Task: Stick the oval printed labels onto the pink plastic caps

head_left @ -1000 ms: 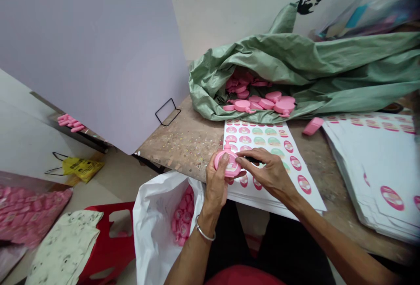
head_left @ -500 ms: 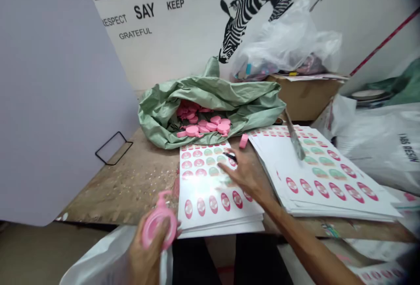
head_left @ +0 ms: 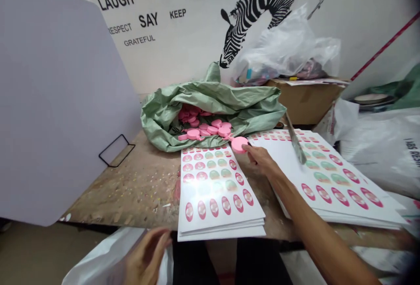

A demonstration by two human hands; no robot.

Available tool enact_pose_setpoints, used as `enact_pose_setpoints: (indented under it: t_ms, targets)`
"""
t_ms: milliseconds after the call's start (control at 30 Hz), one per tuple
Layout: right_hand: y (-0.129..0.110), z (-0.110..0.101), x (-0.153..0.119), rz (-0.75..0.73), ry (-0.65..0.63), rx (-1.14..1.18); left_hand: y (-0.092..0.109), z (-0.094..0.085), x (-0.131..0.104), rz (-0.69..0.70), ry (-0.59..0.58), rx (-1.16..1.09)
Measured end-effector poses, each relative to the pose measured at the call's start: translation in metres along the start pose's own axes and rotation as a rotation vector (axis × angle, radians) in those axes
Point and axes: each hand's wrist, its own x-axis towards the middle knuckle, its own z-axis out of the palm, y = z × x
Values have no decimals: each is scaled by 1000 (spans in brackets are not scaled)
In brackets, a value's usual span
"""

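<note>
My right hand (head_left: 259, 156) grips a pink round plastic piece (head_left: 239, 145) by its right edge, at the mouth of the green bag (head_left: 164, 142). A small dark bit shows by its fingertips; what it is I cannot make out. More pink round pieces (head_left: 213, 130) lie heaped inside the bag. Low at the front, my left hand (head_left: 149, 252) is empty, fingers curved and apart from the thumb, over a white plastic bag (head_left: 88, 256) below the table edge. Between the hands lies a stack of sticker sheets (head_left: 206, 193) with pink and green ovals.
A second stack of sticker sheets (head_left: 331, 188) lies on the right, with a metal blade (head_left: 295, 142) on it. To the left stand a pale panel (head_left: 62, 101) and a black wire frame (head_left: 116, 150). A cardboard box (head_left: 305, 101) is behind.
My left hand has let go of its pink piece, now out of sight, and moved down. My right hand has moved from the sheets to the bag and taken another pink piece.
</note>
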Motion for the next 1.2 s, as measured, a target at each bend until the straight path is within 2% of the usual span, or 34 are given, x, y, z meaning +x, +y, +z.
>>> enact_pose_setpoints:
  t_ms: [33, 67, 133, 200, 267, 333, 400, 433, 533, 600, 700, 800, 867, 1200]
  targets:
    - [1, 4, -17, -15, -56, 64, 14, 18, 6, -8, -120, -73]
    - [2, 11, -35, -23, -114, 131, 26, 36, 13, 5, -172, -159]
    - [2, 32, -77, -7, -247, 278, 45, 72, 24, 47, -167, -345]
    - [1, 55, -118, 58, -442, 510, 56, 100, 31, 61, -157, -546]
    - [0, 73, -151, 95, -578, 608, 59, 114, 32, 15, -115, -687]
    - [-2, 78, -166, 59, -679, 575, 57, 115, 30, -54, -84, -792]
    - [-1, 72, -161, -62, -705, 434, 52, 105, 30, -115, -61, -848]
    - [0, 67, -151, -141, -661, 332, 48, 99, 31, -143, -56, -853]
    - [8, 55, -108, -338, -340, 1, 40, 87, 42, -202, -78, -825]
    - [13, 58, -81, -431, -196, -186, 38, 89, 52, -206, -124, -809]
    - [15, 79, -59, -544, -96, -445, 37, 100, 69, -162, -112, -769]
    - [16, 100, -55, -617, -37, -576, 36, 112, 84, -165, -61, -744]
    - [16, 107, -55, -636, -26, -599, 33, 116, 90, -177, -74, -746]
    - [25, 112, -54, -663, -17, -653, 19, 117, 99, -145, -163, -698]
